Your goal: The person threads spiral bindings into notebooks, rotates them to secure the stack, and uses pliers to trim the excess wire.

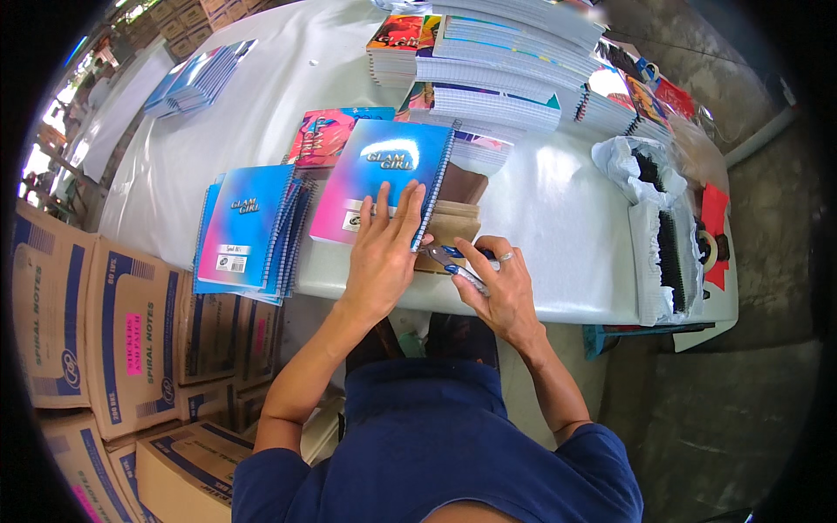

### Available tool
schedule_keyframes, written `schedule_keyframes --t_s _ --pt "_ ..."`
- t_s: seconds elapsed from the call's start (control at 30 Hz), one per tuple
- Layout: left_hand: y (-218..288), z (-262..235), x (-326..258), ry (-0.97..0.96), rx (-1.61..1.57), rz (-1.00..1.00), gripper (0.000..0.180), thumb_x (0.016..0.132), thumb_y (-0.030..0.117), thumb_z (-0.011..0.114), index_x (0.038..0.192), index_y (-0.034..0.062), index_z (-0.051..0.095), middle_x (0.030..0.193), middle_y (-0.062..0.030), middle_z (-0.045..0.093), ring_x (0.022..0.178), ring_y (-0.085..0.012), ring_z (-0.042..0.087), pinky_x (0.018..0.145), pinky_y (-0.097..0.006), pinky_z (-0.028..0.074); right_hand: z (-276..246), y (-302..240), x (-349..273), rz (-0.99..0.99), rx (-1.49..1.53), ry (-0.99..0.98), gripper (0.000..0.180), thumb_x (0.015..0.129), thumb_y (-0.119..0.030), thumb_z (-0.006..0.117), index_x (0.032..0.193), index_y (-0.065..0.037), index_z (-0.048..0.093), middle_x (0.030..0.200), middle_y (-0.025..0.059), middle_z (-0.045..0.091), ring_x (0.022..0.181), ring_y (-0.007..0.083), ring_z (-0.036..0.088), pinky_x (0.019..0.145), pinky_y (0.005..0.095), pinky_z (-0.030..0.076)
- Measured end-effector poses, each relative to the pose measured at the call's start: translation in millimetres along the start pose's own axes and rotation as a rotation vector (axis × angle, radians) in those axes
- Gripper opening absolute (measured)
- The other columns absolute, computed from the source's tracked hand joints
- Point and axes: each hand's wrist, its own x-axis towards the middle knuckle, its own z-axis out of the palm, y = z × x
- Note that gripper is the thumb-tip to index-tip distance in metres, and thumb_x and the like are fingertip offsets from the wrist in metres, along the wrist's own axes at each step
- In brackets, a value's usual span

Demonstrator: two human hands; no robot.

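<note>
A blue and pink spiral notebook [353, 179] lies on the table before me, its wire binding [443, 161] along the right side. My left hand [386, 231] rests on its lower part, fingers stretched out over the cover. Metal pliers with blue-marked handles [440, 254] are in my right hand [503, 283], whose fingers wrap round the handles. The jaws are at the lower end of the binding; whether they grip the wire cannot be made out. Brown board pieces [459, 225] lie under and beside the notebook. To the left is a stack of similar notebooks [248, 196].
Tall notebook stacks [506, 65] stand at the back. On the right lies an opened white paper wrapping [647, 261] with black wire bindings [670, 261], beside a tape roll [707, 250]. Another notebook stack [196, 83] is far left. Cardboard boxes [131, 331] are piled left of the table [575, 261].
</note>
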Motion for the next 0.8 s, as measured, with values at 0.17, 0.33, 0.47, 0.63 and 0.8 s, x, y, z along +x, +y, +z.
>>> schedule_keyframes --t_s 0.17,0.33,0.47,0.63,0.8 --pt "-2.9 -5.5 -2.7 0.032 -0.037 -0.002 0.078 0.072 -0.009 0.065 0.143 0.0074 0.039 0.143 -0.0122 0.046 0.130 -0.0392 0.043 0.108 -0.054 0.031 -11.5 16.5 13.6 0.433 0.583 -0.573 0.032 0.091 -0.021 0.061 0.118 -0.004 0.061 0.094 0.0178 0.059 0.084 0.0272 0.059 0.074 0.0368 0.047" --pt "-41.1 -63.4 16.0 0.141 0.031 0.000 0.065 0.081 -0.011 0.055 0.142 0.0092 0.044 0.141 -0.0099 0.050 0.129 -0.0284 0.049 0.107 -0.045 0.037 -20.7 14.8 40.3 0.036 0.461 -0.243 0.027 0.096 -0.017 0.055 0.118 -0.002 0.060 0.097 0.0162 0.060 0.077 0.0273 0.059 0.071 0.0355 0.049" --pt "-50.9 -156.8 19.0 0.329 -0.140 -0.178 0.067 0.078 -0.012 0.053 0.140 0.0146 0.048 0.143 -0.0081 0.047 0.132 -0.0306 0.045 0.110 -0.043 0.033 -24.6 54.4 52.7 0.245 0.098 0.015 0.026 0.095 -0.017 0.056 0.118 -0.004 0.060 0.095 0.0160 0.058 0.078 0.0275 0.060 0.072 0.0376 0.048" --pt "-88.9 -192.1 -24.4 0.188 0.292 -0.253 0.055 0.089 -0.003 0.052 0.142 0.0060 0.042 0.144 -0.0082 0.046 0.134 -0.0205 0.042 0.111 -0.038 0.033 -3.9 161.2 24.4 0.186 -0.394 0.038 0.033 0.090 -0.020 0.064 0.120 -0.007 0.060 0.103 0.0169 0.059 0.087 0.0291 0.061 0.073 0.0366 0.048" --pt "-131.1 -210.0 -48.9 0.460 -0.500 -0.321 0.051 0.095 0.014 0.053 0.142 -0.0013 0.039 0.147 -0.0102 0.041 0.132 -0.0265 0.045 0.107 -0.039 0.037 2.6 118.7 66.8 0.099 -0.028 0.189 0.057 0.078 -0.015 0.076 0.130 -0.008 0.054 0.129 0.0168 0.051 0.117 0.0318 0.051 0.096 0.0482 0.041"
